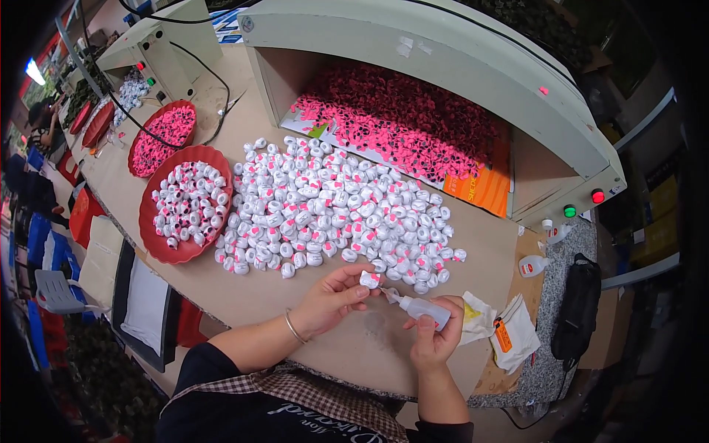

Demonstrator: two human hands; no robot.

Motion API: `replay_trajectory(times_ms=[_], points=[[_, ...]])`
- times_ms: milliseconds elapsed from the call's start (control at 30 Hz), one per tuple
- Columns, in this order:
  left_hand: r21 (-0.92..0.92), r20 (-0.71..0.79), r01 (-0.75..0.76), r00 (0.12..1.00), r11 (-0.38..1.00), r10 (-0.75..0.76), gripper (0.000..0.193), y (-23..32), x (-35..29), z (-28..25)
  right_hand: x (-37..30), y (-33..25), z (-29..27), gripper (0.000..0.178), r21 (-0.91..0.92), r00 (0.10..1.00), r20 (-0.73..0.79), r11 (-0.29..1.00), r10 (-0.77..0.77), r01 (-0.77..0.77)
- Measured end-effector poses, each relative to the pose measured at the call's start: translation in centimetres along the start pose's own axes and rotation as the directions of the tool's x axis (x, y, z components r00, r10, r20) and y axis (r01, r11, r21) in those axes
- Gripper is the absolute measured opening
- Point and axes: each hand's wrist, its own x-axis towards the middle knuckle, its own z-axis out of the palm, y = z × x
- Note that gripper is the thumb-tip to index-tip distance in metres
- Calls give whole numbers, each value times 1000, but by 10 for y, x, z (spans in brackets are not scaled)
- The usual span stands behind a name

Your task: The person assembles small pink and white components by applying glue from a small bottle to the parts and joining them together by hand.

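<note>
Between the fingertips of my left hand (334,299) is a small white figurine head (370,280) with a pink bow-like patch. My right hand (439,336) is wrapped round a translucent squeeze bottle (426,311), tilted so its thin nozzle points up and left. The nozzle tip is close beside the head; I cannot tell if they touch. Just beyond my hands, many similar white pieces (325,199) with pink patches lie spread in a pile on the table (288,306).
A red bowl (151,240) of white pieces stands left of the pile, with another red bowl (131,166) of pink pieces behind. An arched machine (443,37) holds many pink pieces (413,140). At right are a bottle (532,266), white packets (515,340) and a black pouch (576,314).
</note>
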Motion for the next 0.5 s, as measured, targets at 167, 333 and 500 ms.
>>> replay_trajectory(times_ms=[167,333,500], points=[[22,3,1,1000,1000,-1,35,0,0,-1,0,2,3,23,19,998,-46,999,-45,46],[29,0,6,1000,1000,-6,35,2,0,2,0,0,1,26,-43,1000,21,999,-7,8],[-2,-18,-16,1000,1000,16,32,2,-1,4,2,-1,2,24,-68,1000,26,998,-16,18]])
